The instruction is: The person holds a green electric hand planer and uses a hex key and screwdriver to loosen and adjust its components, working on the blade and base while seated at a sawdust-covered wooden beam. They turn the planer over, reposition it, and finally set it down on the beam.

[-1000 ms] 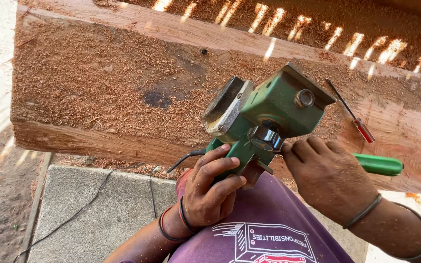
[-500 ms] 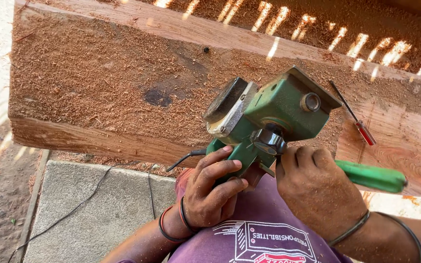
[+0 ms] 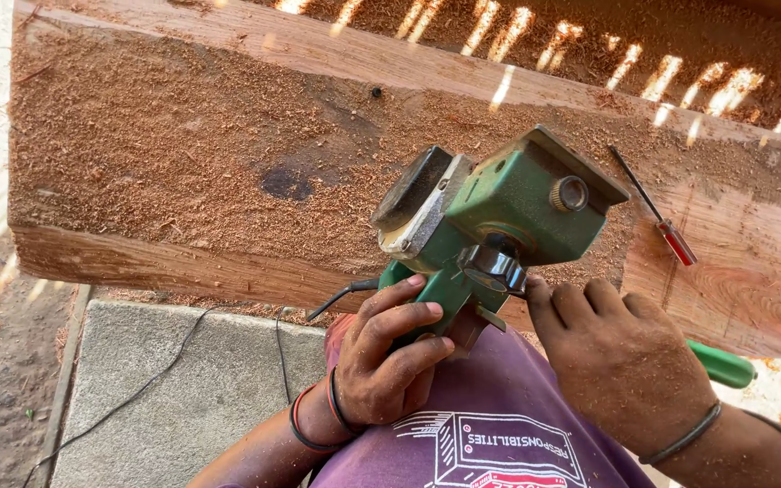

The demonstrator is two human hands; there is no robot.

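Gripping green metal electric planer (image 3: 508, 212) at centre frame: your left hand (image 3: 390, 361) is clamping its handle, right hand (image 3: 621, 361) pinching its knob; likely heavy, rigid.

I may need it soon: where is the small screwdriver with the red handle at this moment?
In the head view, the red-handled screwdriver lies on the sawdust-covered wooden beam, right of the green power planer and beyond the right hand.

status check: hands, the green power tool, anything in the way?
Left hand grips green electric planer by its handle. Right hand fingers at its metal knob. Red-handled screwdriver lies apart on sawdust-covered wooden beam.
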